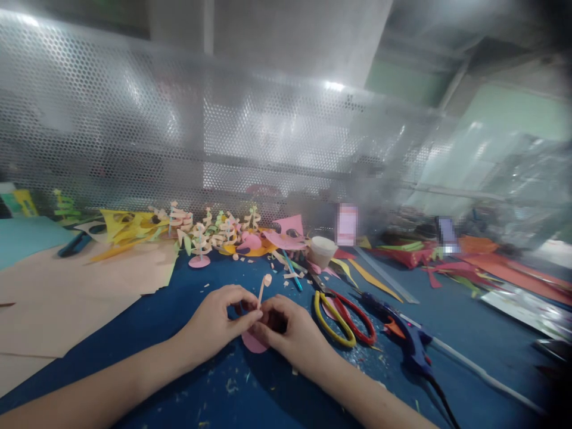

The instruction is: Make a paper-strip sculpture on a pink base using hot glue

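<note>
The left hand (230, 319) has its thumb and forefinger pinched together at the lower part of a slim, straight, pale-pink stem with a rounded, curled tip (263, 289), which rises upright between the two hands. The right hand (290, 330) meets it from the other side, fingers bent inward; whether they grip the stem or only steady it, I cannot tell. Just under the fingertips shows a flat, round, matt pink disc (254, 342), partly covered by them.

Just right of the right hand lie steel scissors with looped yellow and red handles (344, 319), and farther right a dark-blue plastic glue gun with an orange trigger (411, 339). Beyond the hands are a slender turquoise pen (292, 274), a smooth, round white cup (322, 251) and, slightly to the left, a cluster of small models made of curling cream strips (227, 231), the nearest standing on a round pink base (199, 261). Left of the left hand spread broad, flat, tan paper sheets (80, 304). Tiny paper scraps speckle the smooth blue tabletop (214, 393) around the hands.
</note>
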`<state>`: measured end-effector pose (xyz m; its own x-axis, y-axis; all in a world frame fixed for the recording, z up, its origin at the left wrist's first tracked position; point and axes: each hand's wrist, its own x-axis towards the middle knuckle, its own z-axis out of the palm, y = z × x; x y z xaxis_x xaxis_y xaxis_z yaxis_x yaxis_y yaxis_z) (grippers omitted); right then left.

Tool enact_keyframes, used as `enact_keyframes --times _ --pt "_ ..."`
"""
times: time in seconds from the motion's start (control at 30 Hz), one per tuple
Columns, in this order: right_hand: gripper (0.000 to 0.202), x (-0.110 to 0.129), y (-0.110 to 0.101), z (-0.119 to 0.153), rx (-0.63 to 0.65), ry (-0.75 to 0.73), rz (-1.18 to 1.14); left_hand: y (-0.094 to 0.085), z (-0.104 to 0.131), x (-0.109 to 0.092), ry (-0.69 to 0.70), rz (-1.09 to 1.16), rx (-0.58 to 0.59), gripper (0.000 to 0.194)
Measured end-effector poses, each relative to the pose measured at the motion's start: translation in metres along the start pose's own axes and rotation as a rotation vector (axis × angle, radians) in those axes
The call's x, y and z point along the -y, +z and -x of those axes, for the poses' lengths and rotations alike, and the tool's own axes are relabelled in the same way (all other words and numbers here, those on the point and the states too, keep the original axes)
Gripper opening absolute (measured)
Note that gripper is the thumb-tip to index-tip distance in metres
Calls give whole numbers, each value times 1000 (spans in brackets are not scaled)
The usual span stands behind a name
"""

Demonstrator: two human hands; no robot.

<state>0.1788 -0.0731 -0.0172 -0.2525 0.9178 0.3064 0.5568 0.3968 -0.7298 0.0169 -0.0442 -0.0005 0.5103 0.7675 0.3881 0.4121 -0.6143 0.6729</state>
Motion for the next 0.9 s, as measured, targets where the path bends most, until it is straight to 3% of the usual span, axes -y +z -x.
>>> enact_keyframes --times 0.1,0.27,0.7,0.9 --pt "4 0 -1 1 -32 -21 -3 0 0 1 5 0 1 6" --pt "24 1 -4 1 -77 26 -38 0 1 1 2 14 0 6" --pt "22 -1 -5 -2 -113 78 -91 -1 1 -2 2 20 16 12" --pt "21 -3 -4 -2 -133 102 -69 -2 2 2 6 10 -46 12"
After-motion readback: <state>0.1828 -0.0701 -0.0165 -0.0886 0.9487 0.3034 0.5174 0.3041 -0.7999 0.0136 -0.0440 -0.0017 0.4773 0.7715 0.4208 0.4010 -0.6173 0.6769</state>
